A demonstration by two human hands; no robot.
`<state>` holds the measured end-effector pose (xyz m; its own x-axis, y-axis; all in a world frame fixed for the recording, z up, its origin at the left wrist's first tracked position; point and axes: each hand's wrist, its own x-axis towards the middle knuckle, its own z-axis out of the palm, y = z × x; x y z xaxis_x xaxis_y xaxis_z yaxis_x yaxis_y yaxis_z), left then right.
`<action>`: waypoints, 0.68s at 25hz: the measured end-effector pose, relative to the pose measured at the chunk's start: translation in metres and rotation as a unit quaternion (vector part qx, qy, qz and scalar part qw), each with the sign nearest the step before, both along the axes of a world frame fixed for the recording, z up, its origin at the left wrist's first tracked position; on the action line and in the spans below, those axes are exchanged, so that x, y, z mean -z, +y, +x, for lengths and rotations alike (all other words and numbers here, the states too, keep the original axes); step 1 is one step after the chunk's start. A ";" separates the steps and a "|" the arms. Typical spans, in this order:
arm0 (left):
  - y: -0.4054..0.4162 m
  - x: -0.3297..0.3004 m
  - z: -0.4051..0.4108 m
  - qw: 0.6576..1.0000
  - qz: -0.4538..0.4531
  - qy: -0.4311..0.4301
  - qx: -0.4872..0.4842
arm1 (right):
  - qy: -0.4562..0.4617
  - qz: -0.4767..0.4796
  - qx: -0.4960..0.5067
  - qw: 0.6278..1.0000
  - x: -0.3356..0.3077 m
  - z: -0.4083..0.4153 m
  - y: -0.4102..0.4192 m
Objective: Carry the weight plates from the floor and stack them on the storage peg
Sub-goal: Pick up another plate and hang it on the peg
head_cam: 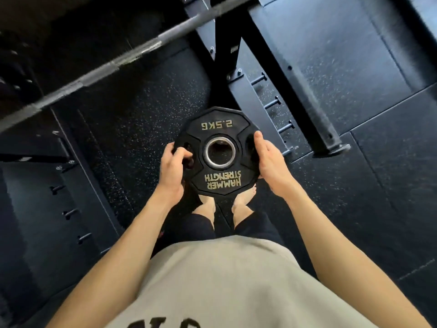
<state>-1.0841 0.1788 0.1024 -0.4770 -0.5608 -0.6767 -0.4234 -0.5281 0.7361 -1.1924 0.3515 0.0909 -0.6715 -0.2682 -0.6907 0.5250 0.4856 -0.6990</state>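
Observation:
I hold a black 2.5 kg weight plate (218,136) flat in front of me, above my bare feet. It has gold lettering and a steel-ringed centre hole. My left hand (173,169) grips its left side, thumb hooked into the left grip slot. My right hand (269,162) clasps the right edge, thumb lying on top beside the right slot and fingers underneath. A long dark storage peg (307,100) with an end flange slants out from the rack to the right of the plate, and nothing hangs on it.
A barbell (118,60) crosses the upper left on the rack. The black rack upright (227,48) stands ahead. Short pins (274,102) line the base rail on the right, and more pins (68,213) on the left rail. Speckled rubber floor (142,110) lies all around.

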 end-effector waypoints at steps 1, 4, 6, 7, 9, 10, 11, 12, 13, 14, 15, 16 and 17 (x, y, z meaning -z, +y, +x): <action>-0.002 -0.018 0.007 1.000 0.000 0.027 -0.006 | 0.049 -0.001 -0.026 0.998 -0.021 0.003 -0.003; 0.000 -0.055 0.031 0.997 -0.034 0.057 -0.026 | 0.146 -0.016 -0.068 0.987 -0.057 0.013 -0.006; 0.007 -0.073 0.050 0.992 -0.067 0.072 -0.075 | 0.168 -0.044 -0.091 0.980 -0.076 0.019 -0.012; 0.012 -0.082 0.059 0.987 -0.083 0.079 -0.109 | 0.172 -0.064 -0.110 0.977 -0.084 0.021 -0.016; 0.027 -0.096 0.079 0.971 -0.103 0.087 -0.200 | 0.172 -0.095 -0.166 0.966 -0.097 0.025 -0.025; 0.036 -0.103 0.091 0.957 -0.112 0.090 -0.250 | 0.167 -0.111 -0.204 0.958 -0.103 0.028 -0.029; 0.050 -0.109 0.102 0.942 -0.117 0.090 -0.301 | 0.158 -0.129 -0.246 0.947 -0.110 0.033 -0.032; 0.062 -0.116 0.111 0.927 -0.119 0.091 -0.345 | 0.150 -0.146 -0.283 0.936 -0.116 0.036 -0.034; 0.077 -0.123 0.120 0.911 -0.118 0.092 -0.385 | 0.144 -0.164 -0.317 0.923 -0.122 0.041 -0.035; 0.094 -0.130 0.131 0.890 -0.121 0.095 -0.429 | 0.140 -0.178 -0.357 0.906 -0.129 0.048 -0.036; 0.112 -0.136 0.142 0.869 -0.129 0.099 -0.468 | 0.137 -0.191 -0.393 0.889 -0.135 0.057 -0.036; 0.129 -0.143 0.154 0.846 -0.142 0.101 -0.503 | 0.133 -0.206 -0.427 0.870 -0.142 0.068 -0.036; 0.146 -0.150 0.167 0.823 -0.157 0.101 -0.537 | 0.126 -0.225 -0.458 0.851 -0.149 0.082 -0.035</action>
<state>-0.9168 0.3250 0.2524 0.3228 -0.8643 -0.3857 0.3104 -0.2883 0.9059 -1.1107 0.3160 0.2399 -0.1507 -0.9581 -0.2436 -0.1235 0.2628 -0.9569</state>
